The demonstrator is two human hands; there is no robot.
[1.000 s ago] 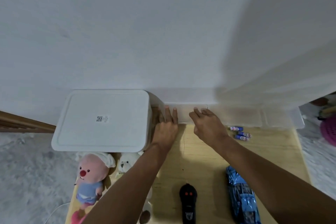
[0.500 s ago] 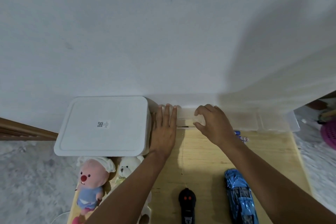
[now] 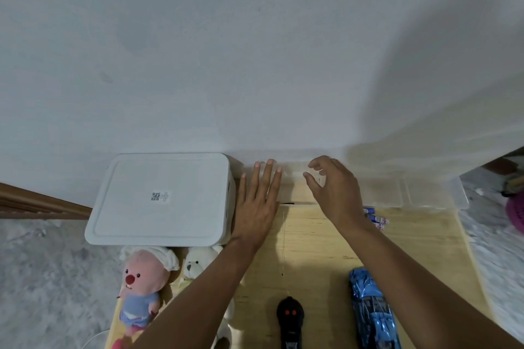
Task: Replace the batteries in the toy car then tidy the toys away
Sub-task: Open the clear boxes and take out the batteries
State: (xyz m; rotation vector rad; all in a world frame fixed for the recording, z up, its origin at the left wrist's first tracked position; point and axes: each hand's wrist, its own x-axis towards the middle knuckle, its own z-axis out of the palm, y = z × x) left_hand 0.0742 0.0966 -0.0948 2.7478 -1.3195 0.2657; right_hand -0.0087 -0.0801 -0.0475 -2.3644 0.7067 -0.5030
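Observation:
A blue toy car (image 3: 371, 309) lies at the near right of the wooden table (image 3: 314, 246), with a black remote (image 3: 290, 320) to its left. Several small blue batteries (image 3: 377, 218) lie just past my right wrist. A long clear plastic box (image 3: 411, 193) stands along the wall at the back. My right hand (image 3: 334, 193) curls its thumb and fingers over the box's left end. My left hand (image 3: 256, 207) lies flat, fingers straight, fingertips touching the same end of the box.
A white lidded storage box (image 3: 161, 198) stands at the back left, right beside my left hand. A pink plush (image 3: 141, 283) and a white bear (image 3: 198, 263) lie in front of it. A pink basket (image 3: 516, 212) sits off the table's right edge.
Both hands have reached farther toward the wall. My right hand went from resting flat to curling over the clear box's left end, and my left hand's fingers stretched forward onto it.

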